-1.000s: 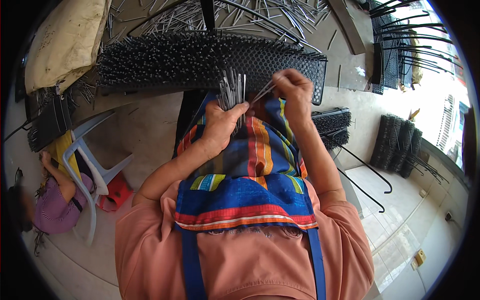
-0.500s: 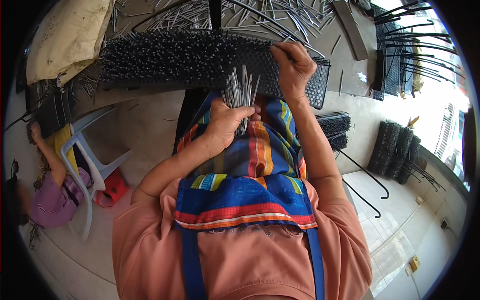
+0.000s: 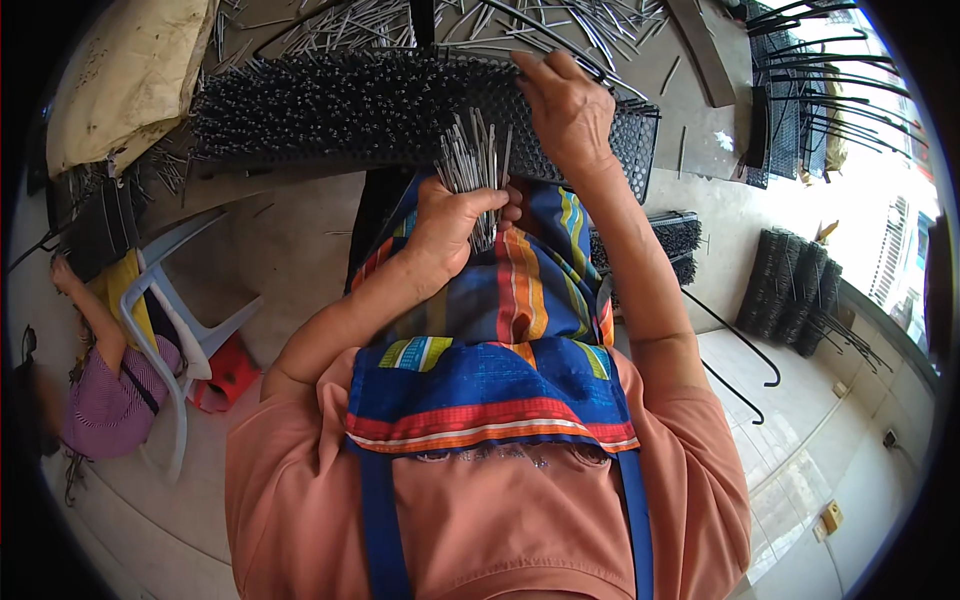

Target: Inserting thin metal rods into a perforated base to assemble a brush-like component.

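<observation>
Upright in my left hand [image 3: 443,222] is a bundle of thin silvery metal rods [image 3: 474,160], the fingers wrapped round it just in front of the long black perforated panel [image 3: 636,145]. Dense rows of dark upright bristle-like pins [image 3: 320,110] fill the panel's left and middle parts, while its right part shows open holes. Over that holed part is my right hand [image 3: 574,112], its fingers bent and drawn together by the far edge. Whatever lies between those fingertips is hidden.
Loose rods [image 3: 370,25] litter the table beyond the panel, near a flat dark bar [image 3: 700,55]. A stained cream sack [image 3: 130,85] stands left. Bristled panels [image 3: 790,290] with long black handles lean at right. Another person [image 3: 105,390] sits at left beside a pale plastic chair [image 3: 165,300].
My right hand has shifted left and a little farther away across the panel, its back now turned up more. The left hand and its rods have moved slightly up in the picture.
</observation>
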A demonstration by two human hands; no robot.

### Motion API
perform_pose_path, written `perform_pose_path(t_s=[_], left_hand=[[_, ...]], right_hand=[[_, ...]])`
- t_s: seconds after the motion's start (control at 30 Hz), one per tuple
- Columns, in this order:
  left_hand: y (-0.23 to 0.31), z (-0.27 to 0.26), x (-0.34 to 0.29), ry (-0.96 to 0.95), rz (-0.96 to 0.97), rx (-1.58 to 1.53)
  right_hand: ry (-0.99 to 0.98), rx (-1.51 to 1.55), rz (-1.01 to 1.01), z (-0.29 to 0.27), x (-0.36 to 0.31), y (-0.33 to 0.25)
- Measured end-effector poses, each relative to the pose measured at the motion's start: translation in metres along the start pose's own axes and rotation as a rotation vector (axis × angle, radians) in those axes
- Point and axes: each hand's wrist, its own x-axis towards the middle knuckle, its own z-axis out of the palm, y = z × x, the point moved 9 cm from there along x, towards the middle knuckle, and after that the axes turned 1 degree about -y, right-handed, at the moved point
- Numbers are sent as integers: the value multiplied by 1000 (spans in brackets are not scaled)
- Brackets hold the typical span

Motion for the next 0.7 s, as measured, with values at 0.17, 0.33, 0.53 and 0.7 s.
perform_pose_path(t_s=[0.17, 0.33, 0.53, 0.7], left_hand=[[2, 7, 1, -66, 18, 6], [0, 20, 0, -136, 12, 42], [6, 6, -3, -29, 146, 19], [-9, -5, -9, 28, 10, 145]], right_hand=[[53, 123, -6, -21, -27, 0], [-554, 1103, 777, 32, -80, 16], [-263, 1149, 898, 23, -84, 45], [343, 1048, 670, -18, -53, 70]])
